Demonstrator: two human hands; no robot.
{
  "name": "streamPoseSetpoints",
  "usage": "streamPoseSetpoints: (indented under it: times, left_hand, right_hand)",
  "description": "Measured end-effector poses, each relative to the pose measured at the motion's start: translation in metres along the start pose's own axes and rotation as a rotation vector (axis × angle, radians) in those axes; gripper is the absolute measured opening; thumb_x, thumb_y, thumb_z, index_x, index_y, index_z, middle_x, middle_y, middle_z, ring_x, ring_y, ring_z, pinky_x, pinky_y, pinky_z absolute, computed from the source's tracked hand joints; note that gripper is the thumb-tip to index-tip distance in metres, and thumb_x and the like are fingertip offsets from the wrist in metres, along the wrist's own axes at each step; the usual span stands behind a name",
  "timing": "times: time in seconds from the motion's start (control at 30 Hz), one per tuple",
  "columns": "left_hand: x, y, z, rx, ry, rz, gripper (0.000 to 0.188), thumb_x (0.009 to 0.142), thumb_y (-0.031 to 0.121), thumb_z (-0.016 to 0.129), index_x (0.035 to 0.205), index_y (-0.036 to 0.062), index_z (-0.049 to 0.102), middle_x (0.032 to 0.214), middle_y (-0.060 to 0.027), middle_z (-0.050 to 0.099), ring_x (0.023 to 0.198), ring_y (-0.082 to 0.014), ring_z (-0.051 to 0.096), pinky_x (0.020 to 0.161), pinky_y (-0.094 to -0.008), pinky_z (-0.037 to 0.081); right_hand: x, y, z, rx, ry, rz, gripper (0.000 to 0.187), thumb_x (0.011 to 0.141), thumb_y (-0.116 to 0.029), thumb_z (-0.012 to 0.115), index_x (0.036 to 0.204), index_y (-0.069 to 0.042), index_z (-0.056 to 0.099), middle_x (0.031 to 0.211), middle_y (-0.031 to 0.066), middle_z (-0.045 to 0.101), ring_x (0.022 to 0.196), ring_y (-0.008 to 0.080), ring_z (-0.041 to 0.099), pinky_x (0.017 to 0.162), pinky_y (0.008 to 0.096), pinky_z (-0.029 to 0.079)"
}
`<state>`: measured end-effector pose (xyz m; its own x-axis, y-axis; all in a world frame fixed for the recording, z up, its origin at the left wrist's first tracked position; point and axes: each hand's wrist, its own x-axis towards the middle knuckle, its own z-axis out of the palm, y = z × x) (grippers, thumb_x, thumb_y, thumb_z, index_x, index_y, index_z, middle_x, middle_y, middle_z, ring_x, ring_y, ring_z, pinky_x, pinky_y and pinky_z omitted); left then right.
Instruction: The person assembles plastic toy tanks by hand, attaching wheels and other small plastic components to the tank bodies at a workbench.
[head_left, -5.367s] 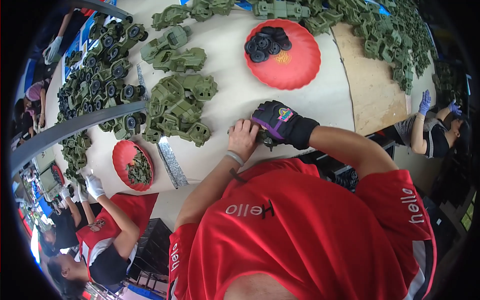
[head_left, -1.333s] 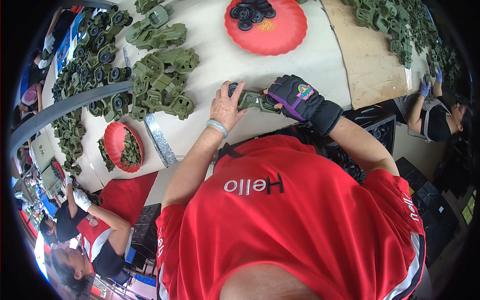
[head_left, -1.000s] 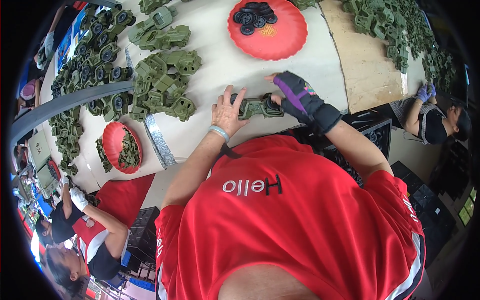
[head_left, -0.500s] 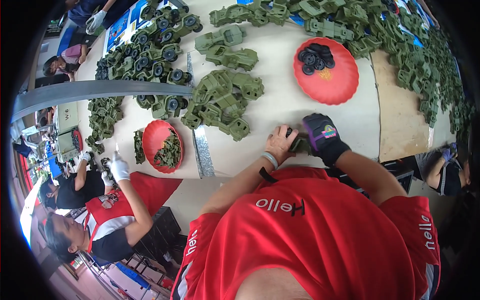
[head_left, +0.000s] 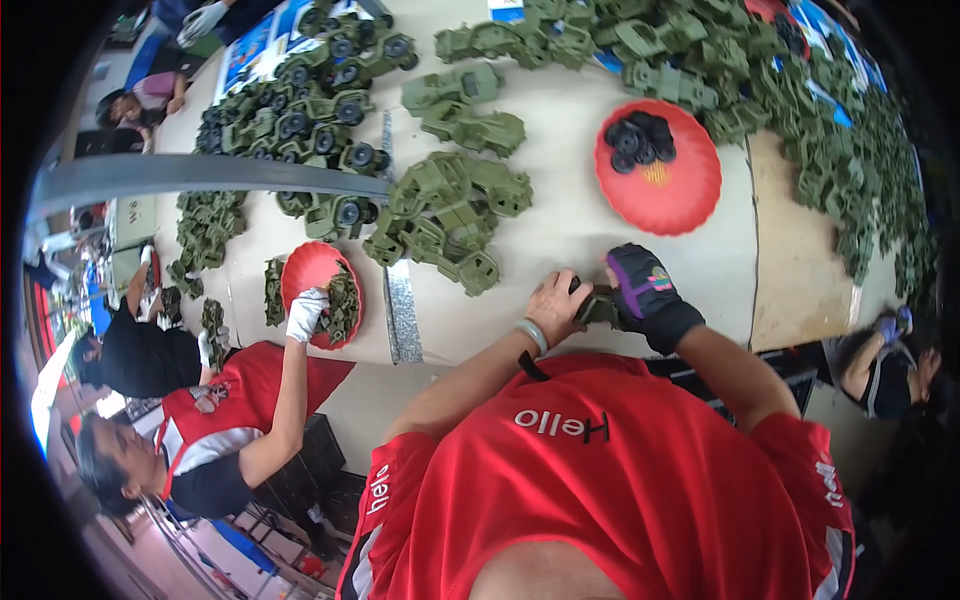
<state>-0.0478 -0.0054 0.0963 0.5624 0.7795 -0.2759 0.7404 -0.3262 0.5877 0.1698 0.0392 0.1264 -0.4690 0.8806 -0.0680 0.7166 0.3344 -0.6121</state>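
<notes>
At the near table edge my bare left hand (head_left: pixel 555 304) is closed around one end of a green plastic toy vehicle body (head_left: pixel 600 310). A small black wheel (head_left: pixel 574 285) shows by its fingertips. My right hand (head_left: pixel 648 288), in a black and purple glove, is closed on the other end of the body and hides part of it. Beyond my right hand stands a red scalloped plate (head_left: pixel 690 205) with several black wheels (head_left: pixel 640 138) on it. To the left of my hands lies a pile of green vehicle bodies (head_left: pixel 450 205).
A grey metal bar (head_left: pixel 220 172) crosses above the table at left. Wheeled toy vehicles (head_left: pixel 320 110) cover the far left; many green bodies (head_left: pixel 800 110) heap at right. A co-worker's gloved hand (head_left: pixel 306 313) reaches into a red bowl (head_left: pixel 300 262) of small green parts.
My hands stay on the toy body, more of which shows between them. The co-worker's raised gloved hand has come down into the red bowl. The view has shifted slightly.
</notes>
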Motion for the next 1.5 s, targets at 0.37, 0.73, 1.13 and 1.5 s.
streamPoseSetpoints:
  times: [0.37,0.73,1.13,1.5]
  left_hand:
    - [0.054,-0.072,-0.236,-1.087,0.849,-0.627,0.110,0.071,0.060,0.091,0.147,0.0011,0.038,0.128,-0.0179,0.063,0.105,-0.0268,0.064,0.080,-0.0391,0.057]
    - [0.099,-0.177,-0.252,-0.105,0.518,-0.440,0.099,0.078,0.042,0.085,0.159,0.0124,0.035,0.163,-0.0247,0.032,0.151,-0.0388,0.031,0.121,-0.0462,0.033]
    - [0.048,-0.109,-0.215,1.107,-0.428,-0.205,0.095,0.080,0.006,0.076,0.161,0.0307,0.034,0.168,-0.0058,0.026,0.153,-0.0337,0.028,0.115,-0.0606,0.032]
    - [-0.016,-0.044,-0.250,0.743,0.051,-0.348,0.082,0.068,0.022,0.085,0.142,0.0136,0.050,0.139,-0.0134,0.052,0.130,-0.0322,0.053,0.107,-0.0507,0.046]
  right_hand:
    - [-0.035,0.028,-0.090,0.786,0.734,0.516,0.026,0.107,-0.021,0.057,0.128,-0.008,0.063,0.108,-0.0013,0.063,0.087,0.0061,0.055,0.062,0.0207,0.040]
    - [-0.106,0.043,-0.006,0.639,0.478,0.586,0.016,0.100,-0.004,0.059,0.114,-0.003,0.067,0.098,0.0031,0.067,0.087,0.0136,0.061,0.079,0.0292,0.051]
    - [-0.054,0.054,-0.038,0.137,0.432,0.295,0.007,0.094,-0.005,0.068,0.101,-0.003,0.070,0.089,0.0150,0.067,0.080,0.0300,0.069,0.072,0.0369,0.055]
    - [0.082,0.104,-0.039,-0.291,0.221,0.130,0.030,0.085,-0.010,0.068,0.115,-0.011,0.068,0.103,0.0176,0.069,0.097,0.0370,0.068,0.081,0.0481,0.055]
